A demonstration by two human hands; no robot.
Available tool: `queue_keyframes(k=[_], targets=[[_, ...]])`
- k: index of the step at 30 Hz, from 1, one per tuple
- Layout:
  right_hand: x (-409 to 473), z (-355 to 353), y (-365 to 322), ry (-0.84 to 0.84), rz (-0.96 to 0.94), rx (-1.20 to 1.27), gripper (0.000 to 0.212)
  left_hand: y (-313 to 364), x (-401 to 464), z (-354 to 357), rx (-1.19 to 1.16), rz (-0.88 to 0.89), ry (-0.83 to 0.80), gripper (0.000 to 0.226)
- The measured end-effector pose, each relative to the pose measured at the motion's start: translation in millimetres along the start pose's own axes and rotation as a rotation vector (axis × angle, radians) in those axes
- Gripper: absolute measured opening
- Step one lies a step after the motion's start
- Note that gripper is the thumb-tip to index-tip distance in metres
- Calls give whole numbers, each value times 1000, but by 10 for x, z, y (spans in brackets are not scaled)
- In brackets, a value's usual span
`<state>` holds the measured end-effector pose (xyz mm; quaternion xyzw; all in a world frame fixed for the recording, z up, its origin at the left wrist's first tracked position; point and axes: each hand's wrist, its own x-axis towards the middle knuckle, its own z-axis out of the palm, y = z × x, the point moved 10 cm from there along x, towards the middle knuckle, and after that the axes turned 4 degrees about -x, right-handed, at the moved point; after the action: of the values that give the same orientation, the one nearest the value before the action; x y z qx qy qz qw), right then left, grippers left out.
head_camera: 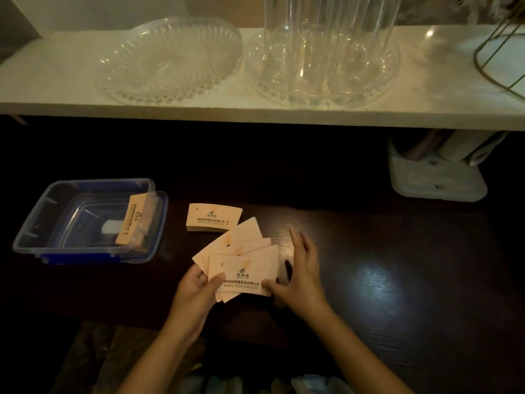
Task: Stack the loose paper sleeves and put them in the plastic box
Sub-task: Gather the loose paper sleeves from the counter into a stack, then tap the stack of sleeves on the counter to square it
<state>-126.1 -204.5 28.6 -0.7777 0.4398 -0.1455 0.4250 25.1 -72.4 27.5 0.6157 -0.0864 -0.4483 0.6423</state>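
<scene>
Several pale orange paper sleeves (pixel 241 260) are fanned out above the dark table. My left hand (pixel 199 285) grips the fan at its lower left corner, thumb on the top sleeve. My right hand (pixel 301 268) pinches the top sleeve's lower right corner, with its other fingers spread. A neat stack of sleeves (pixel 213 218) lies flat on the table just behind the fan. At the left stands the clear plastic box (pixel 37 220) with a blue rim. A bundle of sleeves (pixel 133 220) leans on edge against its right wall.
A white shelf (pixel 56 81) runs across the back, above the table. It carries two clear patterned dishes (pixel 170 61), tall clear glassware (pixel 326 38) and a wire stand (pixel 500 61). A white holder (pixel 434 174) sits at the back right of the dark wooden table (pixel 397 280).
</scene>
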Motion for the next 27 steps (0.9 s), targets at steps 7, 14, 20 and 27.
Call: queue_keyframes(k=[7, 14, 20, 27], targets=[[97, 244, -394, -267, -424, -226, 111, -20, 66, -5, 262, 13, -151, 39], [9, 315, -501, -51, -475, -389, 76, 14, 96, -197, 104, 180, 95, 27], [-67, 525, -220, -13, -290, -183, 48, -189, 151, -449, 195, 164, 385, 29], [-179, 602, -155, 169, -182, 70, 57, -265, 106, -425, 172, 249, 401, 18]])
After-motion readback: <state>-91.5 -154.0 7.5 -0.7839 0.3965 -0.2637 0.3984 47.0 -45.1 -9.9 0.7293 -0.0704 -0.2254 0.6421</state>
